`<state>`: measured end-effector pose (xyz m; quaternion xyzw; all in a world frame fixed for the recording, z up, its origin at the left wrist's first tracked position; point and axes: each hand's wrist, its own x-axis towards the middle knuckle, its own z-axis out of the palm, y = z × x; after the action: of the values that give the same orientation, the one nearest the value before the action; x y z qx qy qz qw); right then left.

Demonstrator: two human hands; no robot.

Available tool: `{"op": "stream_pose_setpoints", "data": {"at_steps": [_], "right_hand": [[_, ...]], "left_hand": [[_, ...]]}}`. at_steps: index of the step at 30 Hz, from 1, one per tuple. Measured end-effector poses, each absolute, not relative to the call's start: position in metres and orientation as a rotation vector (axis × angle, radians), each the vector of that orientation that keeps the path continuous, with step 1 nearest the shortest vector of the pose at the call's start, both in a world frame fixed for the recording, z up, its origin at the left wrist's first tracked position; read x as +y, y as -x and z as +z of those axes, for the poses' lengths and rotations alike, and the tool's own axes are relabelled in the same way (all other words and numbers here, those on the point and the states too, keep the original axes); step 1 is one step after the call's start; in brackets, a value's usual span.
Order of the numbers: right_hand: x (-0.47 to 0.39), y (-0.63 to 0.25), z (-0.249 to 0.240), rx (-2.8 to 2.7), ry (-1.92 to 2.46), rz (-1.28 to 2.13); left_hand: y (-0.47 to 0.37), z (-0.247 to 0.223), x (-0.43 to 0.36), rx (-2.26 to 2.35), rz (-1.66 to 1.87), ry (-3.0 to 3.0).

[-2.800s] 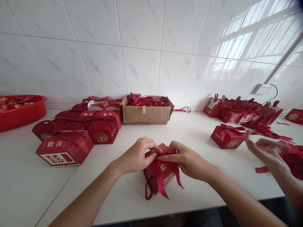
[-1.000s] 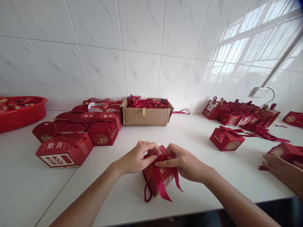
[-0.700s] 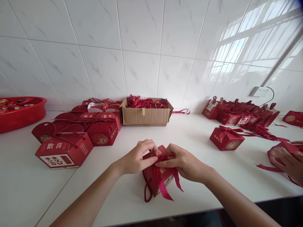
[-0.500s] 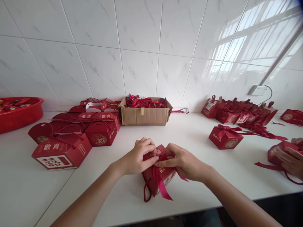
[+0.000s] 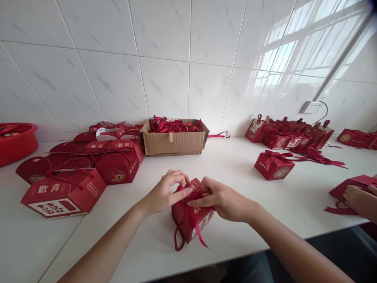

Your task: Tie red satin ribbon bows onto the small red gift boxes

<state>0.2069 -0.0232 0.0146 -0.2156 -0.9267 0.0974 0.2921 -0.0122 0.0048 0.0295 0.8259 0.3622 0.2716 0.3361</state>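
A small red gift box (image 5: 188, 224) stands near the table's front edge, with a twisted red cord loop hanging at its left side. A red ribbon (image 5: 200, 232) lies over its top, one tail hanging down the front. My left hand (image 5: 169, 190) is closed on the ribbon at the top left of the box, thumb and index finger together. From the right, my right hand (image 5: 222, 198) grips the ribbon at the same spot, its fingers bent. The fingers partly hide where the ribbon crosses.
A cardboard box (image 5: 172, 144) of red ribbons stands by the wall. Red boxes (image 5: 72, 194) crowd the left, beside a red basin (image 5: 17, 147). Right are a ribbon-tied box (image 5: 273, 165), more red boxes (image 5: 297, 135) and another person's hands (image 5: 359, 200) on a box.
The view has shifted slightly right. My hands remain at the box's top, and the hanging ribbon tail looks narrower. The other person's hands have moved on their box.
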Motion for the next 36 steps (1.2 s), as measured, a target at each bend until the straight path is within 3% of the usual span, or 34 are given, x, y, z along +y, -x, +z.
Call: {"op": "stream_pose_setpoints", "data": {"at_steps": [19, 36], "right_hand": [[-0.017, -0.202, 0.013, -1.734, 0.923, 1.064], [-0.002, -0.206, 0.004, -1.639, 0.818, 1.255]], "left_hand": [[-0.012, 0.02, -0.013, 1.023, 0.908, -1.777], [-0.013, 0.018, -0.012, 1.063, 0.963, -1.69]]}}
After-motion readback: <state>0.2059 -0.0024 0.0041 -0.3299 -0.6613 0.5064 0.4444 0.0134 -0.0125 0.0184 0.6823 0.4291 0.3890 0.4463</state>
